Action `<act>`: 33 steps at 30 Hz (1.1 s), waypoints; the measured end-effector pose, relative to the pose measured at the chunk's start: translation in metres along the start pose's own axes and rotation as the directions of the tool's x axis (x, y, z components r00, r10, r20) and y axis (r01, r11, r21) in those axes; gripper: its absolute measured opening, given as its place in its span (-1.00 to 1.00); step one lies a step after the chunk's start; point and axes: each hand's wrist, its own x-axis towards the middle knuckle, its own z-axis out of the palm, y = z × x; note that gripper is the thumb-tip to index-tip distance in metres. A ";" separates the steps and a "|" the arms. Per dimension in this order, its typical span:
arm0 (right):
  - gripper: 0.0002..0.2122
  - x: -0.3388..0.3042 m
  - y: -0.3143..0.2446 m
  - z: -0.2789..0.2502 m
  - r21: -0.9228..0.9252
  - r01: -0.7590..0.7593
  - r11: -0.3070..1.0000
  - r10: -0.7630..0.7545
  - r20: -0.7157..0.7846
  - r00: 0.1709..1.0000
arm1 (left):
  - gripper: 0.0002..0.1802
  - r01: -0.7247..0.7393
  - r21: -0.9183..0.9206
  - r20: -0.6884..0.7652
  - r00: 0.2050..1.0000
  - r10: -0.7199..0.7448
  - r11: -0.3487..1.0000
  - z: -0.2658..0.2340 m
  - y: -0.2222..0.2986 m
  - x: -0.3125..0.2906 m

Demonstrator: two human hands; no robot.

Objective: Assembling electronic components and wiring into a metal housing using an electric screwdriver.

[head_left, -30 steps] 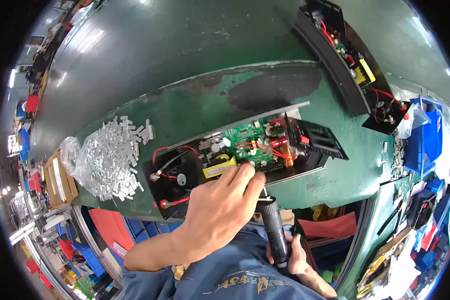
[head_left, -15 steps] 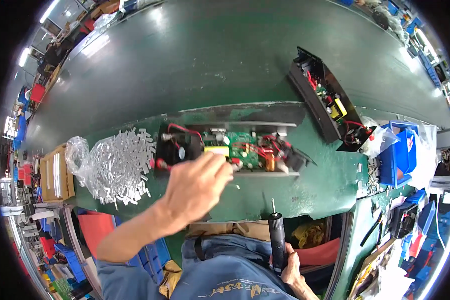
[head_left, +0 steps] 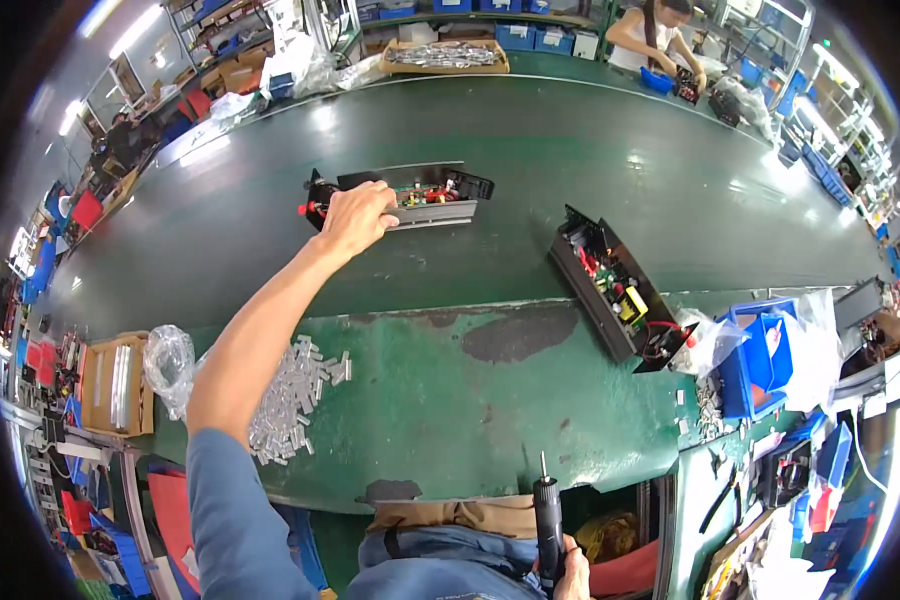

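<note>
My left hand (head_left: 358, 215) stretches far forward, its fingers closed over the near wall of a long black electronics case (head_left: 440, 213). The case is open on top and lies on the dark belt, with red wires and a green circuit board inside. Part of its left half is hidden by the hand. Low at the front edge, my right hand (head_left: 573, 574) is wrapped round a black electric screwdriver (head_left: 548, 525), bit pointing up. To the right, a second open case (head_left: 592, 308) lies slanted across the seam of belt and bench, untouched.
Small silvery metal pieces (head_left: 288, 410) lie heaped at left beside a plastic bag (head_left: 168, 365) and a cardboard box (head_left: 98, 385). Blue bins (head_left: 738, 380) stand at right. Across the belt a person (head_left: 638, 45) handles another dark unit. A tray of metal parts (head_left: 395, 62) sits far back.
My left hand and the first case have moved from the bench forward onto the belt. The view has tilted up. The screwdriver stays in my right hand.
</note>
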 end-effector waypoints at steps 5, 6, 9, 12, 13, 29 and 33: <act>-0.36 0.000 -0.002 0.002 0.003 -0.107 0.994 0.107 -0.077 0.991 | -0.51 0.368 -0.224 0.196 0.924 -0.328 0.903 -0.013 -0.002 0.039; -0.38 0.001 -0.003 0.006 0.036 -0.113 0.993 0.116 -0.070 0.991 | -0.43 0.396 -0.294 0.211 0.914 -0.345 0.870 -0.021 -0.014 0.043; -0.37 0.007 -0.003 0.009 -0.004 -0.075 0.997 0.075 -0.061 0.995 | -0.44 0.430 -0.428 0.272 0.900 -0.340 0.795 -0.008 -0.065 0.067; -0.33 0.008 -0.016 0.007 -0.056 -0.121 0.991 0.119 -0.033 0.992 | -0.58 0.522 -0.204 0.217 0.849 -0.482 0.828 0.017 -0.077 0.075; -0.32 0.007 -0.017 0.004 -0.075 -0.179 0.981 0.179 -0.002 0.984 | -0.62 0.612 -0.071 0.148 0.787 -0.599 0.788 0.022 -0.067 0.079; -0.37 0.003 0.005 0.009 -0.112 -0.129 0.985 0.132 0.018 0.991 | -0.30 0.513 -0.149 0.279 0.842 -0.462 0.846 0.003 -0.091 0.051; -0.36 0.006 0.007 0.014 -0.112 -0.098 0.989 0.099 0.008 0.995 | -0.52 0.196 -0.076 0.040 0.980 -0.193 0.978 -0.010 -0.026 0.011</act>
